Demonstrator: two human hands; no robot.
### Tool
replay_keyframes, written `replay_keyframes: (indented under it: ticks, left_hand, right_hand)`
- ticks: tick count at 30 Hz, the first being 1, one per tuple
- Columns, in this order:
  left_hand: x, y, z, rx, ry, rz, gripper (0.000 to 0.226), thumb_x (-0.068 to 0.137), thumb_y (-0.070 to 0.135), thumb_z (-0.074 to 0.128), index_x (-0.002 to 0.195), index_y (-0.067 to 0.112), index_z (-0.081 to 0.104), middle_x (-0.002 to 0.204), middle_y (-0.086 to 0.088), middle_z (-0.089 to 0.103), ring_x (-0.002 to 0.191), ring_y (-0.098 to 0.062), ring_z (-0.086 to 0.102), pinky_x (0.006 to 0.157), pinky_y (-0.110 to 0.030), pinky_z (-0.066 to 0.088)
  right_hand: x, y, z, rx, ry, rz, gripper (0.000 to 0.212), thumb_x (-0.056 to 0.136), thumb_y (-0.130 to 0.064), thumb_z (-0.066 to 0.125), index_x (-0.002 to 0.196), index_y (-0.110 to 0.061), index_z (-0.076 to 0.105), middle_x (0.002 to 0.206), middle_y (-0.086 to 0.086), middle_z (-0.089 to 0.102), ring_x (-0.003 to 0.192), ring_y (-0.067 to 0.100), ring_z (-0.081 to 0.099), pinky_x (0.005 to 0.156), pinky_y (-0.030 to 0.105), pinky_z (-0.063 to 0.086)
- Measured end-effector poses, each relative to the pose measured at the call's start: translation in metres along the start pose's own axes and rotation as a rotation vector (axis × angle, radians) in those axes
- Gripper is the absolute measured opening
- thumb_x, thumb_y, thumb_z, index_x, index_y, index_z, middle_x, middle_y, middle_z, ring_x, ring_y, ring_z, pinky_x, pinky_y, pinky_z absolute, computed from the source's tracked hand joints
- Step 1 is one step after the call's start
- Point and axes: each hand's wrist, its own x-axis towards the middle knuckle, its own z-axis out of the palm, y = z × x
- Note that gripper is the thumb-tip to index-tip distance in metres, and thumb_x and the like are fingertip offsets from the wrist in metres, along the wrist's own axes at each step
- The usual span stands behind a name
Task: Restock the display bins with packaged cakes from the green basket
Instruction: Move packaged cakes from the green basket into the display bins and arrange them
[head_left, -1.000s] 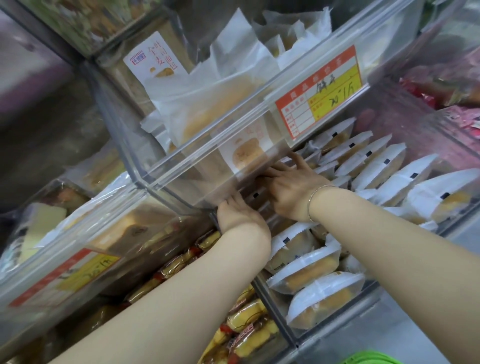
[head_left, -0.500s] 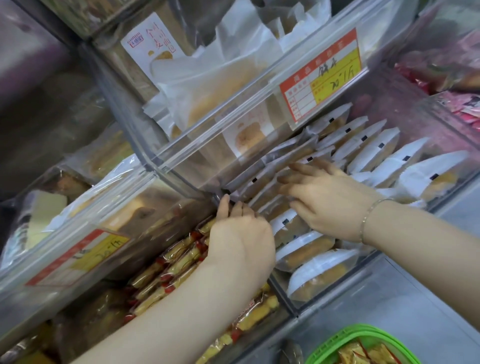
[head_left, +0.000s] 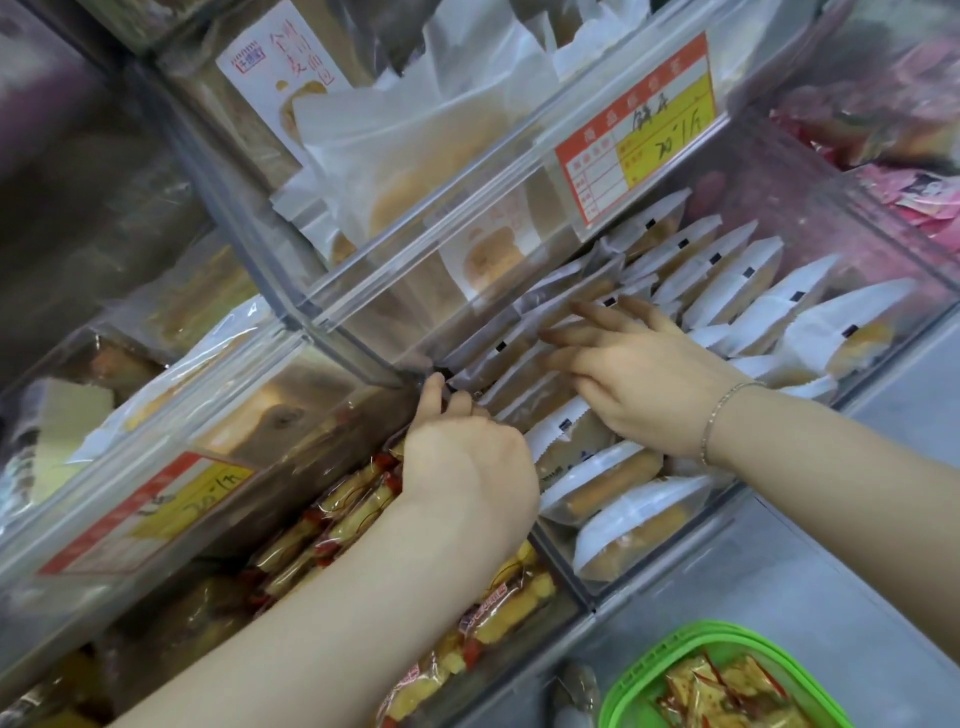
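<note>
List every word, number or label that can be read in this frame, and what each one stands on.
Upper price tag: handwritten figures look like "20" and "5/1"; the printed characters are too blurred to read.
Lower price tag: handwritten figures, seen through glare, unreadable.
White bread package: red characters and a small boxed logo, too blurred to read.
Red-ended snack wrappers: red print, too small to read.
White cake packs: black marks only, no text visible.

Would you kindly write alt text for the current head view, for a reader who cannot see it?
Both hands reach into a clear display bin of white-wrapped cakes: the right hand lies flat with straight fingers on the packs, the left hand touches packs at the bin's back corner. A green basket holding packaged snacks sits at the lower right.
</note>
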Motion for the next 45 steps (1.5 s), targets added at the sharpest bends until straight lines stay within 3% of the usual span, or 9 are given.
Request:
replay_keyframes:
  ticks: [6, 14, 21, 24, 29, 33, 36, 41, 45]
  left_hand:
    - [0.018, -0.004, -0.019, 0.076, -0.201, 0.109, 0.042, 0.097, 0.027, 0.035, 0.134, 0.01, 0.046, 0.144, -0.015, 0.04, 0.132, -0.031, 0.034, 0.109, -0.048, 0.015]
    - [0.017, 0.003, -0.013, 0.064, -0.231, 0.042, 0.046, 0.096, 0.028, 0.032, 0.137, 0.013, 0.045, 0.147, -0.017, 0.031, 0.138, -0.034, 0.022, 0.113, -0.06, -0.003]
    - [0.029, 0.009, -0.018, 0.027, -0.277, -0.021, 0.056, 0.097, 0.031, 0.038, 0.148, 0.012, 0.028, 0.157, -0.023, 0.007, 0.143, -0.042, 0.009, 0.115, -0.056, 0.005]
    - [0.034, 0.008, -0.017, 0.026, -0.314, -0.011, 0.055, 0.096, 0.029, 0.039, 0.147, 0.011, 0.029, 0.155, -0.023, 0.015, 0.143, -0.039, 0.011, 0.114, -0.056, 0.002]
    - [0.028, 0.01, -0.025, 0.075, -0.341, 0.019, 0.049, 0.096, 0.026, 0.038, 0.142, 0.01, 0.038, 0.148, -0.024, 0.029, 0.14, -0.037, 0.019, 0.114, -0.059, 0.002]
    - [-0.004, 0.008, -0.017, -0.115, -0.047, 0.024, 0.049, 0.095, 0.026, 0.036, 0.14, 0.006, 0.039, 0.153, -0.021, 0.025, 0.142, -0.031, 0.022, 0.116, -0.048, 0.009]
    - [-0.031, 0.014, 0.002, -0.321, 0.35, 0.159, 0.041, 0.096, 0.03, 0.037, 0.134, 0.016, 0.044, 0.137, -0.005, 0.049, 0.124, -0.022, 0.049, 0.109, -0.04, 0.029]
    - [-0.031, 0.023, 0.018, -0.334, 0.421, 0.11, 0.04, 0.089, 0.014, 0.049, 0.124, 0.031, 0.055, 0.101, 0.005, 0.069, 0.091, -0.018, 0.065, 0.091, -0.031, 0.034]
    - [-0.029, 0.026, 0.011, -0.436, 0.457, 0.03, 0.032, 0.085, 0.007, 0.056, 0.108, 0.025, 0.069, 0.096, -0.001, 0.071, 0.082, -0.026, 0.065, 0.084, -0.034, 0.041]
  right_hand:
    - [0.032, -0.014, 0.003, -0.164, -0.143, -0.06, 0.042, 0.091, -0.016, 0.039, 0.127, -0.031, 0.055, 0.15, -0.008, 0.035, 0.146, 0.017, 0.007, 0.115, 0.051, -0.001]
    - [0.02, -0.01, 0.005, -0.154, -0.074, 0.015, 0.047, 0.086, -0.017, 0.039, 0.13, -0.018, 0.054, 0.144, -0.005, 0.037, 0.14, 0.013, 0.022, 0.114, 0.055, -0.001]
    - [0.031, -0.005, -0.003, -0.117, -0.111, -0.035, 0.045, 0.092, -0.023, 0.039, 0.136, -0.022, 0.048, 0.159, -0.006, 0.008, 0.146, 0.016, -0.003, 0.114, 0.048, -0.008]
    - [0.038, -0.006, -0.002, -0.165, -0.219, -0.011, 0.05, 0.094, -0.026, 0.038, 0.144, -0.024, 0.037, 0.159, -0.007, 0.01, 0.146, 0.017, -0.002, 0.113, 0.052, -0.011]
    - [0.029, -0.01, -0.005, -0.145, -0.154, 0.036, 0.058, 0.095, -0.025, 0.036, 0.15, -0.016, 0.02, 0.159, -0.004, 0.008, 0.146, 0.016, 0.001, 0.116, 0.05, -0.005]
    - [-0.013, -0.005, -0.023, 0.064, 0.144, 0.082, 0.051, 0.091, -0.016, 0.038, 0.143, -0.015, 0.037, 0.156, -0.001, 0.021, 0.145, 0.015, 0.01, 0.117, 0.041, 0.005]
    - [-0.063, -0.005, -0.029, 0.197, 0.264, 0.132, 0.037, 0.092, -0.012, 0.044, 0.124, -0.021, 0.06, 0.144, -0.006, 0.044, 0.143, 0.015, 0.02, 0.115, 0.036, 0.007]
    - [-0.105, -0.025, -0.002, 0.002, -0.029, 0.102, 0.039, 0.101, -0.03, 0.028, 0.135, -0.037, 0.044, 0.154, -0.015, 0.022, 0.145, 0.008, 0.007, 0.116, 0.039, -0.006]
    - [-0.112, -0.023, 0.007, 0.038, 0.133, 0.124, 0.035, 0.101, -0.026, 0.037, 0.132, -0.027, 0.052, 0.155, -0.002, 0.025, 0.145, 0.016, 0.017, 0.118, 0.04, 0.002]
